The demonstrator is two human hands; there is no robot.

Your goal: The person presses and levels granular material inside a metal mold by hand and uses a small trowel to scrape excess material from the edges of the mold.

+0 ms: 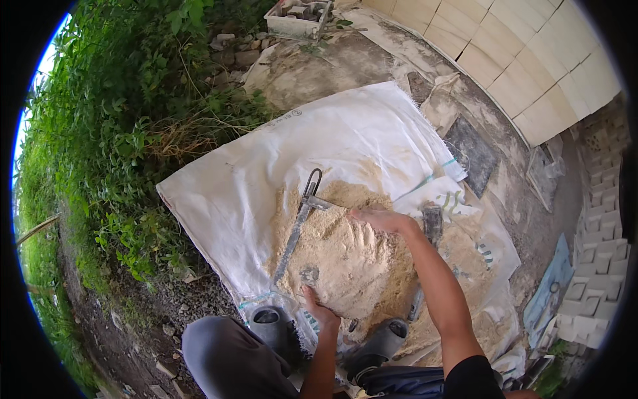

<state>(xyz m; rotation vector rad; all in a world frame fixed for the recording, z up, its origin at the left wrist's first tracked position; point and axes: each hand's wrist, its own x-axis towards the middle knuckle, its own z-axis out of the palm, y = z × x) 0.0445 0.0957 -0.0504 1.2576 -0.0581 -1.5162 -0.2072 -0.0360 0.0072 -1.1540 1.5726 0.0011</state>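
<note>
A mound of pale, sawdust-like powder (352, 266) lies on a white woven sheet (246, 159) in front of me. My right hand (377, 219) rests on its far side, fingers stretched flat toward the left. My left hand (319, 309) is at the near edge, fingers apart and partly against the powder. Left of the mound lies a grey metal bar tool (297, 233) with a looped end and a short cross-arm, whose tip comes near my right fingertips. A small round greyish piece (309, 273) sits on the powder near my left hand.
Dark shoes (269, 326) stand at the sheet's near edge. A dark, worn block (432, 223) lies right of the mound. Green plants (119, 133) border the left. A white crate (299, 23) stands far off. Stacked pale blocks (525, 60) and white moulded trays (595, 266) line the right.
</note>
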